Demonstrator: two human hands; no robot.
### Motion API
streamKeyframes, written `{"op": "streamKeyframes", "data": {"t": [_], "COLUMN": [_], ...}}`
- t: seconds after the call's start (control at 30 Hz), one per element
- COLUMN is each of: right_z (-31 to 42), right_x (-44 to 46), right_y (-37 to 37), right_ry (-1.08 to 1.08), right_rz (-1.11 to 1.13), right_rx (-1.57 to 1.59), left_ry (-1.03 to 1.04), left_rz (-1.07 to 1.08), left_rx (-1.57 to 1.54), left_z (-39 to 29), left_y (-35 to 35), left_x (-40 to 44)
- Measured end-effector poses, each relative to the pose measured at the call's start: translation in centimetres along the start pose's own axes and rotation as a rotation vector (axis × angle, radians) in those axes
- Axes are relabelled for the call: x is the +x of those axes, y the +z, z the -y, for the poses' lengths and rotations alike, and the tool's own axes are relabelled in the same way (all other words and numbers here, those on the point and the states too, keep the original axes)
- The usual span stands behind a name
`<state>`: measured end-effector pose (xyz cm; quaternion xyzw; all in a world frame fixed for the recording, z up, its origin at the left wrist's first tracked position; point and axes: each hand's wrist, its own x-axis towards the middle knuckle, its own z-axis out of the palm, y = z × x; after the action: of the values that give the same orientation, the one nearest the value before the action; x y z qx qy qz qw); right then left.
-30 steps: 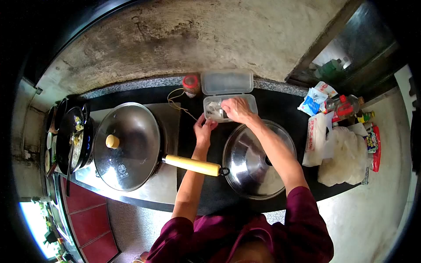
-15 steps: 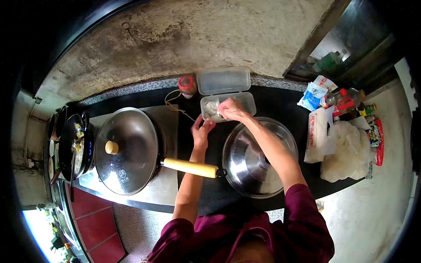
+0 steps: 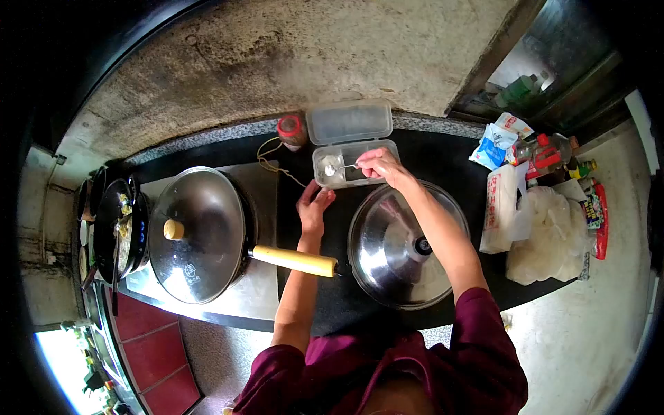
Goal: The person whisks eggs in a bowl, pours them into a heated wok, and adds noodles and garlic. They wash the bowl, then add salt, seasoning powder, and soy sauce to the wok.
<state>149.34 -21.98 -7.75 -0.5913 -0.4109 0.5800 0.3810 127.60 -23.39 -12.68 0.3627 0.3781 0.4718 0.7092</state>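
A small metal spoon (image 3: 348, 166) is pinched in my right hand (image 3: 380, 164), its bowl in the white powder (image 3: 330, 164). That powder lies in the left compartment of a clear plastic seasoning box (image 3: 372, 148), whose hinged lid (image 3: 349, 122) stands raised at the back. My left hand (image 3: 315, 206) is at the box's front left corner, thumb and fingers apart, fingertips at or touching its edge. Below my right forearm lies a shiny domed metal lid (image 3: 380, 242), partly covered by the arm.
A glass-lidded pan (image 3: 200, 256) sits on the stove, its yellow handle (image 3: 294, 260) reaching toward my left forearm. A red-capped jar (image 3: 292, 131) stands left of the box. Farther left, a wok (image 3: 111, 235) holds food. Bags (image 3: 546, 238) and bottles (image 3: 550, 153) crowd the right end.
My right hand has drawn back to the right from the powder, and the spoon now shows. My left hand stays near the box's corner. The whole view has shifted slightly.
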Motion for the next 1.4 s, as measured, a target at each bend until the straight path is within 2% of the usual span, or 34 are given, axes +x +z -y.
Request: {"op": "streamKeyframes", "data": {"t": [0.1, 0.33, 0.47, 0.57, 0.6, 0.63, 0.7, 0.77, 0.87, 1.03, 1.1, 1.23, 1.4], "right_z": [-0.3, 0.3, 0.3, 1.5, 2.2, 2.8, 4.2, 6.0, 8.7, 13.9, 15.8, 19.6, 21.4], "right_x": [0.0, -0.2, -0.7, -1.9, -2.3, -2.8, -3.4, -4.2, -5.6, -7.1, -7.0, -5.8, -1.5], "right_y": [0.0, -0.2, -0.8, -0.9, -0.8, -0.6, 0.2, 1.3, 3.5, 9.6, 13.1, 22.9, 36.4], "right_ry": [0.007, -0.016, -0.045, -0.09, -0.104, -0.105, -0.169, -0.163, -0.2, -0.265, -0.289, -0.268, -0.263], "right_rz": [-0.008, -0.003, 0.011, 0.072, 0.08, 0.099, 0.12, 0.134, 0.202, 0.265, 0.321, 0.397, 0.562], "right_rx": [0.02, 0.092, 0.165, 0.242, 0.236, 0.226, 0.285, 0.279, 0.349, 0.344, 0.333, 0.324, 0.366], "left_ry": [0.028, 0.01, -0.021, 0.018, 0.073, -0.042, -0.044, -0.08, -0.103, -0.122, -0.13, -0.196, -0.26], "left_rz": [-0.033, -0.17, -0.216, -0.208, -0.248, -0.332, -0.174, -0.281, -0.248, -0.062, -0.026, 0.077, 0.081], "left_rx": [-0.099, -0.007, -0.061, -0.072, 0.045, 0.039, 0.049, -0.018, -0.055, -0.094, -0.093, 0.029, -0.075], "left_z": [0.8, 0.8, 1.1, 2.3, 0.5, -1.1, 0.2, 0.3, -0.2, -0.7, -3.0, -5.7, -6.3], "left_y": [-0.5, -1.2, -2.3, -4.2, -3.3, -2.2, -4.9, -5.1, -5.2, -6.7, -7.3, -11.9, -19.1], "left_x": [-0.6, -4.9, -8.6, -11.9, -12.9, -14.9, -16.7, -18.6, -19.7, -19.5, -20.1, -21.5, -24.0]}}
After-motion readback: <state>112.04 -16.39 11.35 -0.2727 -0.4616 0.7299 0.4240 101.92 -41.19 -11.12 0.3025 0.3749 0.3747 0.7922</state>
